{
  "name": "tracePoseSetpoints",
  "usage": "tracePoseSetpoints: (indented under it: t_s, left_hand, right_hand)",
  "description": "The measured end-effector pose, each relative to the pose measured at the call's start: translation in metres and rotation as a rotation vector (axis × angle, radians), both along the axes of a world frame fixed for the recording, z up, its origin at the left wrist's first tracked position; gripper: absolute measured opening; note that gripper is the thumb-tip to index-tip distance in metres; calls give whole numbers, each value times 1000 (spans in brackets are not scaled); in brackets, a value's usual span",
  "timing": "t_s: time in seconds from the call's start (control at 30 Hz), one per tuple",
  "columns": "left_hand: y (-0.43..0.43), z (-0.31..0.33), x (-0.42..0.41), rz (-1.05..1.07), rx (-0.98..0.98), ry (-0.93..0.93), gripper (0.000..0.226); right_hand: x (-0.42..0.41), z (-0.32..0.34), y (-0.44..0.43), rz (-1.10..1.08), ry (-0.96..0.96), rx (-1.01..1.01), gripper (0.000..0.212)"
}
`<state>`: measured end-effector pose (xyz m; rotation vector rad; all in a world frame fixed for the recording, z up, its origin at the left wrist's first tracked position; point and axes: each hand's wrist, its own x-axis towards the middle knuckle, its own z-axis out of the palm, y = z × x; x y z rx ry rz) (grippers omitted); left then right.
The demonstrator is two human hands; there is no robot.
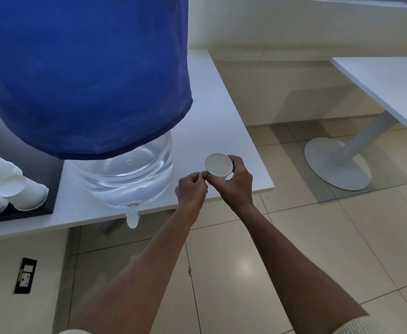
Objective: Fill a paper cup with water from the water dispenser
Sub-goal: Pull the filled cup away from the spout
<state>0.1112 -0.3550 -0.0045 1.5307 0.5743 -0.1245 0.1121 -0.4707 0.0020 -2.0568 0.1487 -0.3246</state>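
From the head camera, both bare forearms reach forward over the tiled floor (294, 237) to the front edge of a white table (221, 112). The right hand (236, 186) holds a white paper cup (219, 166) above the table, with the fingers wrapped around the side of the cup and its round open mouth facing up toward the camera. The left hand (190, 189) is curled, and its thumb and fingertips pinch at the left lower edge of the same cup, touching the right hand. To the left stands the water dispenser (125, 174), a clear bottle with water under a blue cloth cover (84, 68). Its small white tap (132, 216) hangs over the table edge, near the left hand but apart from it. More white paper cups (17, 189) lie on their sides on a dark tray (45, 174) at the far left.
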Motion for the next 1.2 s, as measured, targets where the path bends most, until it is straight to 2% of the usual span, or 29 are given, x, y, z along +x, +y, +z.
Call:
tracePoseSetpoints:
  t_s: [0.17,0.83,1.03,1.13,1.2]
  left_hand:
    - [-2,-3,9,-45,76,-26,63]
    - [-2,-20,8,-38,12,-28,52]
    - [2,-17,2,-62,32,-18,31]
    - [3,-16,0,-84,38,-6,34]
    - [4,-14,-2,-90,29,-6,45]
  right_hand:
    - [12,-9,1,-39,50,-2,62]
    - [20,-28,3,-81,164,-12,66]
    - [16,-29,7,-71,187,-9,67]
    - [11,-27,7,-73,222,4,64]
    - [8,-25,7,-58,234,7,68]
